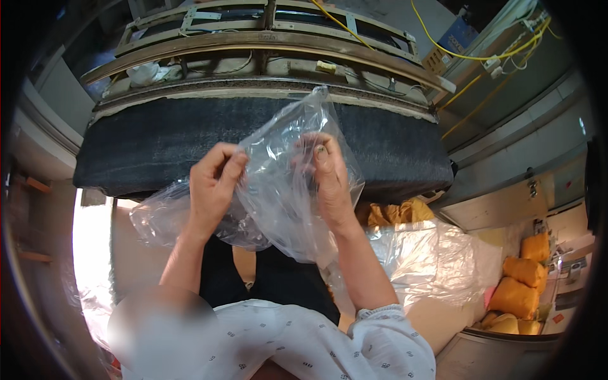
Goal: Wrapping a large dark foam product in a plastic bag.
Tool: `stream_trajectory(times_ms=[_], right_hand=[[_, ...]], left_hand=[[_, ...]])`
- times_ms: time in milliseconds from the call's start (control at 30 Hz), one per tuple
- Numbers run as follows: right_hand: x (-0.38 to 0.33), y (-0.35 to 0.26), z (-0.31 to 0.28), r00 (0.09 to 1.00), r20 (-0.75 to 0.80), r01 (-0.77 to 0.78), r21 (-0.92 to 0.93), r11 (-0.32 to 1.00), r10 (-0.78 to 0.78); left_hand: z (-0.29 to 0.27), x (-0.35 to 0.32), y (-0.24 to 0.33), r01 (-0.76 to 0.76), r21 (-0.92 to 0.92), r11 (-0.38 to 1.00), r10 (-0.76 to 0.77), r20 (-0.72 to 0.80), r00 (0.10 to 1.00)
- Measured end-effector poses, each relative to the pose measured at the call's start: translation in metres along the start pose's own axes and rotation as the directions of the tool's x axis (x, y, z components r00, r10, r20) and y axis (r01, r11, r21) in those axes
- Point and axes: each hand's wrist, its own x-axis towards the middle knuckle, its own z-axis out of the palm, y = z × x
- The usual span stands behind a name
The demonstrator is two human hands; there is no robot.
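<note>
Clear plastic bag: a crumpled, see-through bag held up in the middle of the view, in front of the near edge of a dark padded bench; its top corner rises above both hands and its lower part hangs down between the forearms.
Left hand: on the left side of the bag, its fingers pinched together on a fold of the film near the upper edge.
Right hand: on the right side, its fingers curled into the film and gripping it, thumb side toward the viewer.
Bag relative to fingers: the film runs between the two grips, touching both hands, and bulges toward the near side below them.
Progress: judging by the creases, the bag looks only partly spread; whether its mouth is open cannot be told, and nothing appears inside it.
Left to do: by the look of it, the film is not yet smoothed or pulled fully open.
Far side: a curved wooden frame with a yellow cable across it.
Near right: more clear plastic sheeting and yellow wrapped bundles.
</note>
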Motion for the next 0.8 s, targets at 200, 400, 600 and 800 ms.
stream_trajectory(times_ms=[200, 400, 600, 800], right_hand=[[-0.006, -0.032, 0.014, 0.999, 0.041, 0.006, -0.111, 0.994, -0.002], [-0.030, -0.028, 0.009, 0.994, 0.107, -0.004, -0.102, 0.995, 0.015], [-0.045, -0.023, 0.011, 0.997, 0.074, 0.030, -0.078, 0.996, -0.025], [-0.056, -0.023, 0.005, 0.997, 0.080, -0.009, -0.081, 0.997, 0.016]], left_hand=[[-0.015, -0.030, 0.010, -0.007, 0.146, 0.989, -0.030, 0.248, 0.968], [0.001, 0.003, 0.045, -0.284, 0.266, 0.921, 0.216, 0.257, 0.942], [0.030, 0.041, 0.067, -0.572, 0.317, 0.756, 0.343, 0.553, 0.759], [0.032, 0.035, 0.065, -0.583, 0.319, 0.747, 0.385, 0.507, 0.771]])
